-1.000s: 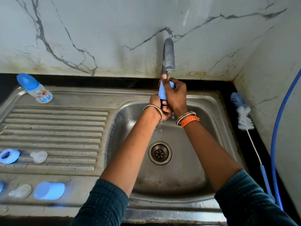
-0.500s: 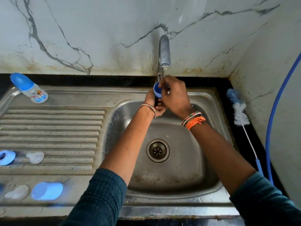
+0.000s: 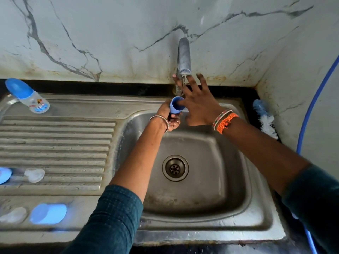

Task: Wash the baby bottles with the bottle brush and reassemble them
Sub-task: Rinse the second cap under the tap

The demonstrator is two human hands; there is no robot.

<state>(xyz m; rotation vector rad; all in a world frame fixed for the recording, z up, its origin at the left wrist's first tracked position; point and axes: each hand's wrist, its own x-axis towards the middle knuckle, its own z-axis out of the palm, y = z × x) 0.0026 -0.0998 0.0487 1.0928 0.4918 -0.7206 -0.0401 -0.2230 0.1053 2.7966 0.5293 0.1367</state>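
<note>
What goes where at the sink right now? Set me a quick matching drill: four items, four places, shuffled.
Items:
1. blue cap
2. bottle brush
3. baby bottle
4. second blue cap

Places:
A. far left corner of the drainboard
B. counter right of the basin
C. in the left hand, under the tap
D. near edge of the drainboard

Pairs: 1-C, 2-B, 3-A, 4-D

You face a steel sink (image 3: 256, 182) with a round drain (image 3: 175, 168) in its basin. A grey tap (image 3: 184, 55) rises behind it; a blue hose (image 3: 311, 107) curves down its right side.
</note>
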